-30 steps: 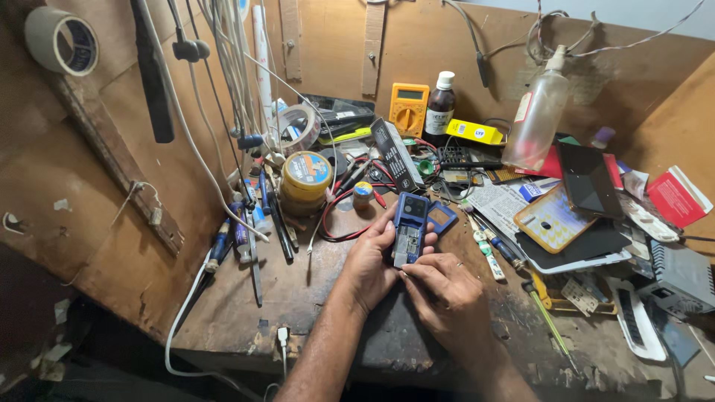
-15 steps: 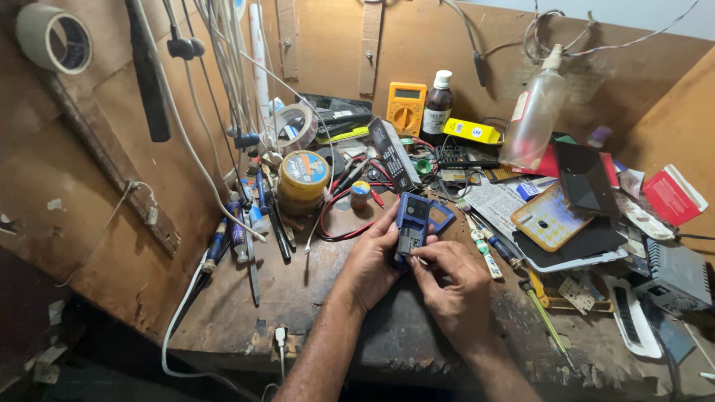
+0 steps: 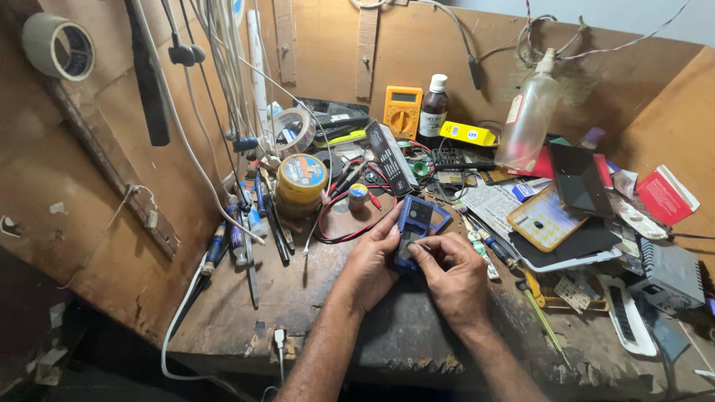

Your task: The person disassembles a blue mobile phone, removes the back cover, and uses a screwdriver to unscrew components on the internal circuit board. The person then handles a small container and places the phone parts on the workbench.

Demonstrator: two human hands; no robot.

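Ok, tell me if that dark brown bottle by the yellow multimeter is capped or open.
Capped. The dark brown bottle stands upright against the back board with its white cap seated on the neck, beside the yellow multimeter.

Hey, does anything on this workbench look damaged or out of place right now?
Yes. The bench's front edge is chipped and ragged below both hands, left hand and right hand, which hold a small blue phone with its back open.

Phone (image 3: 412, 227) lay mid-table (image 3: 298, 313), between both hands. Tape tin (image 3: 300, 182) sat to its left, multimeter (image 3: 402, 112) behind, bottle (image 3: 529, 115) behind-right.
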